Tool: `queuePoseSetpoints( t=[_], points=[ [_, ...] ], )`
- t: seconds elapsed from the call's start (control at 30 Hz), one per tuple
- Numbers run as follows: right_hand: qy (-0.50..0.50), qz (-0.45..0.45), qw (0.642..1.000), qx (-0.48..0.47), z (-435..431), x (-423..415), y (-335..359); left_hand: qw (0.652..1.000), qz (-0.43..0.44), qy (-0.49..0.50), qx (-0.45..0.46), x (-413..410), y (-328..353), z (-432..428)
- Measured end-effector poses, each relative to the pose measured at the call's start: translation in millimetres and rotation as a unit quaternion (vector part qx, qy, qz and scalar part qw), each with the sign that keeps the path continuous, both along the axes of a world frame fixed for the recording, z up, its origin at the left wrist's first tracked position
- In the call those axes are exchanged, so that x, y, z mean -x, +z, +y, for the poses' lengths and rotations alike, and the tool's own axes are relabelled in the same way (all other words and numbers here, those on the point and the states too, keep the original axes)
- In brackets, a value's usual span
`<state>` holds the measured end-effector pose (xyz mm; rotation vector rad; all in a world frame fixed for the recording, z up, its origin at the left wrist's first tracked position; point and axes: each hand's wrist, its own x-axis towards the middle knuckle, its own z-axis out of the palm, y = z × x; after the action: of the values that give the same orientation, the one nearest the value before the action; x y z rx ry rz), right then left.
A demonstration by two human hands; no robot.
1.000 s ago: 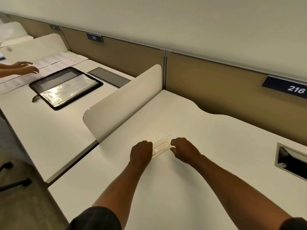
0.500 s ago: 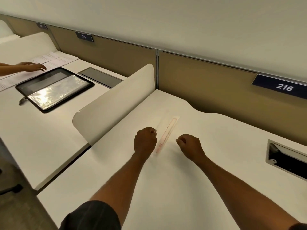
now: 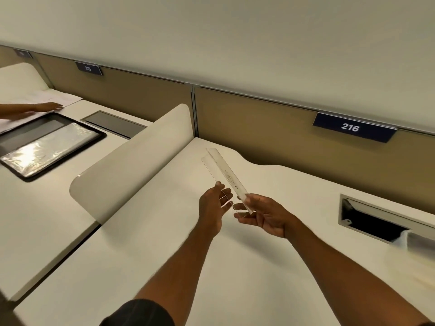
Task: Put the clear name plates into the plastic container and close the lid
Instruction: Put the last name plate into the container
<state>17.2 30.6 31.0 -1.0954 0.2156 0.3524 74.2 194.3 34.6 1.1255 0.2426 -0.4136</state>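
A long clear name plate, bent along its length, is held up above the white desk, its far end pointing away from me. My right hand grips its near end, thumb on top and fingers under. My left hand touches the near left edge with its fingers spread behind the clear plastic. A black-rimmed plastic container with shiny clear contents lies open on the neighbouring desk at the left.
A curved white divider separates my desk from the left one. Another person's hand rests on papers at far left. A cable slot is sunk into the desk at right. Tan panels with signs 215 and 216 line the back.
The name plate lay flat on the desk under both fists; now it is lifted off the desk, held at its near end by both hands. The view shifted left.
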Motion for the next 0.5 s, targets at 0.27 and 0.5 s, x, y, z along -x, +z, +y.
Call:
queuePoseSetpoints(
  t=[0.27, 0.5],
  points=[
    [-0.037, -0.013, 0.996, 0.081, -50, 24, 14, 0.997, -0.038, -0.033, 0.061, -11, 28, -13],
    [-0.066, -0.045, 0.986, 0.143, -96, 53, 27, 0.997, -0.045, -0.041, 0.045, 4, 35, -46]
  ],
)
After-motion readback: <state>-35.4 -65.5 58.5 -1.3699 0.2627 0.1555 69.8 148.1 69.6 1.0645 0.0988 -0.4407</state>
